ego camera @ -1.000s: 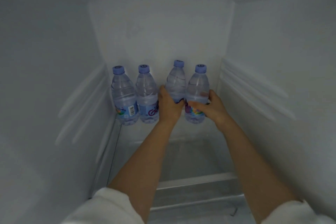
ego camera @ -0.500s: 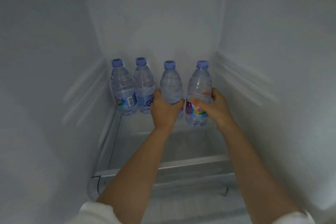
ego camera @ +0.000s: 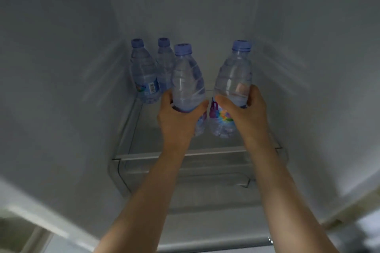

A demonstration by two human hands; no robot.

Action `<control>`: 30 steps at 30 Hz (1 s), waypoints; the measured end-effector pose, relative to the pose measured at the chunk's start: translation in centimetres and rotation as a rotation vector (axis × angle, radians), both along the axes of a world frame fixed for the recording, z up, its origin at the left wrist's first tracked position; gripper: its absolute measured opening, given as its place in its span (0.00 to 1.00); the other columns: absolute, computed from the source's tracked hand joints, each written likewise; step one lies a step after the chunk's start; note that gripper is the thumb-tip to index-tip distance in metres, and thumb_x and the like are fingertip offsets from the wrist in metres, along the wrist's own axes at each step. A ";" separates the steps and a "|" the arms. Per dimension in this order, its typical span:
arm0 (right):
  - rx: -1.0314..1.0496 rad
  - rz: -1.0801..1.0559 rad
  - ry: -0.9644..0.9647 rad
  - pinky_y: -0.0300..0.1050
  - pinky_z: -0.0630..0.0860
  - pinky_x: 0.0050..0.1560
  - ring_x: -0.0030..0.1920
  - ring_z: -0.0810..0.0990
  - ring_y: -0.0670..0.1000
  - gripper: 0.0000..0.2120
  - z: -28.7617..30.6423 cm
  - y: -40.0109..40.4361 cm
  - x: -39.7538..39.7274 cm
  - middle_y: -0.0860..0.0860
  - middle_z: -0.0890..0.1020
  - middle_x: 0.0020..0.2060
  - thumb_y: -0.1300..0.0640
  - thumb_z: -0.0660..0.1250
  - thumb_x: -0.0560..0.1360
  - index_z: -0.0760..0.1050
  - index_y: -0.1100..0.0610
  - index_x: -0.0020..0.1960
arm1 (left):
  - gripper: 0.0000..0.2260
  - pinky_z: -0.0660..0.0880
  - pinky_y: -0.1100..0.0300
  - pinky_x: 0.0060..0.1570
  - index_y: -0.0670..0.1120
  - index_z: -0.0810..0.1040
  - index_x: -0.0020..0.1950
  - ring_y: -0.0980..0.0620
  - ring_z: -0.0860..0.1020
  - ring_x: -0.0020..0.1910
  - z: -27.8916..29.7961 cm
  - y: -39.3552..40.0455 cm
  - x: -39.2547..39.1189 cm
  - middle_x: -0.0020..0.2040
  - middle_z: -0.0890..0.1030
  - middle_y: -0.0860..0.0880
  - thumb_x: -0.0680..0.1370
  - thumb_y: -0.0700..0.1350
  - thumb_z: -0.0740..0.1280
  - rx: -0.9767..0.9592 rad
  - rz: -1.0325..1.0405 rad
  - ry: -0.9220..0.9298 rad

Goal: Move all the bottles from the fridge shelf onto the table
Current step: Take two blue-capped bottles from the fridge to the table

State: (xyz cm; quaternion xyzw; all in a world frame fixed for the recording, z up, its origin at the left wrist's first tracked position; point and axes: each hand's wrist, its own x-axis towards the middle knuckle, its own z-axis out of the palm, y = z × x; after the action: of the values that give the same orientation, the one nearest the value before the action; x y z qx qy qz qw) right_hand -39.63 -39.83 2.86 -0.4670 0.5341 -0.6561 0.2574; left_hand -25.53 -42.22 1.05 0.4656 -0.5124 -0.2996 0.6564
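Note:
Inside the fridge, my left hand (ego camera: 176, 118) grips a clear water bottle (ego camera: 188, 80) with a blue cap, held upright above the glass shelf (ego camera: 218, 146). My right hand (ego camera: 244, 113) grips a second such bottle (ego camera: 233, 80) with a colourful label, tilted slightly right. Both held bottles are over the shelf's middle, forward of the back wall. Two more bottles stand at the back left of the shelf: one (ego camera: 144, 76) with a barcode label, and another (ego camera: 164, 61) partly hidden behind the bottle in my left hand.
White fridge walls close in on the left (ego camera: 61, 88) and right (ego camera: 318, 88). The shelf's front rim (ego camera: 201, 155) runs below my wrists, with a lower drawer edge (ego camera: 205, 244) beneath it. A blurred strip of the room shows at bottom left and right.
Both hands have drawn their bottles forward and up from the back row toward me. The two left bottles stay in place. The view has pulled back from the fridge.

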 end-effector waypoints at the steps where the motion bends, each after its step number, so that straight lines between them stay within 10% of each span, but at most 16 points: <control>1: 0.012 0.001 -0.004 0.34 0.77 0.39 0.41 0.82 0.41 0.18 0.0 0.4 0.4 0.48 0.81 0.44 0.54 0.77 0.67 0.73 0.54 0.51 | 0.26 0.76 0.70 0.46 0.49 0.76 0.53 0.65 0.80 0.45 -0.1 0.5 0.2 0.46 0.81 0.58 0.60 0.54 0.79 0.004 0.011 0.006; 30: 0.432 -0.271 -0.068 0.40 0.81 0.42 0.45 0.83 0.46 0.25 -13.4 39.9 12.5 0.47 0.83 0.44 0.52 0.81 0.61 0.75 0.54 0.53 | 0.21 0.82 0.47 0.46 0.48 0.79 0.48 0.53 0.83 0.40 -12.1 34.1 12.7 0.41 0.85 0.52 0.60 0.51 0.80 0.534 -0.395 -0.241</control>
State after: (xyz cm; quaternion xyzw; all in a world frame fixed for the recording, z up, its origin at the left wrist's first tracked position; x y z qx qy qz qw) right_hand -27.10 0.04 -10.58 -0.3029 0.7105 -0.5707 0.2786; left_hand -12.86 -8.10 -11.02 0.5445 -0.5701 -0.4871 0.3758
